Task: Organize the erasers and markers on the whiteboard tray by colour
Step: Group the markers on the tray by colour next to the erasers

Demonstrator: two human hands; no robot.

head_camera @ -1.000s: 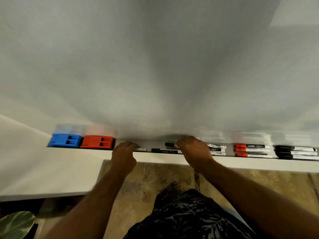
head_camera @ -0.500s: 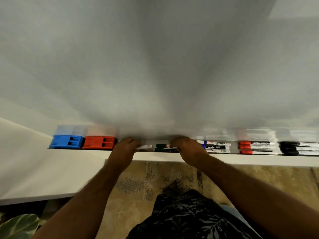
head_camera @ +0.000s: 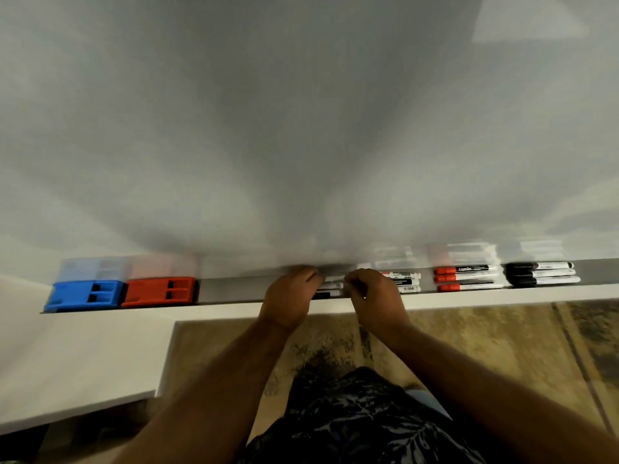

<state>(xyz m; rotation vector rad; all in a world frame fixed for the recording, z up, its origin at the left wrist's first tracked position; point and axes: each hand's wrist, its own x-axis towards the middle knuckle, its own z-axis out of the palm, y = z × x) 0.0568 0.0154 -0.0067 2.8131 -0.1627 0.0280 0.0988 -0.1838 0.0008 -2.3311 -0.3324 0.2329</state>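
Both hands have closed in along the whiteboard tray (head_camera: 234, 289): the left hand (head_camera: 289, 298), a second ago close to the red eraser (head_camera: 160, 291), now sits almost against the right hand (head_camera: 375, 298), with only a short stretch of the green markers (head_camera: 330, 289) showing between them. The group appears to have slid right, up to the markers beside it (head_camera: 407, 282), so the colour row is tightening. Both hands are curled over the green markers; whether they pinch or merely push cannot be told. Red markers (head_camera: 465, 277), black markers (head_camera: 541, 272) and the blue eraser (head_camera: 85, 294) lie unchanged.
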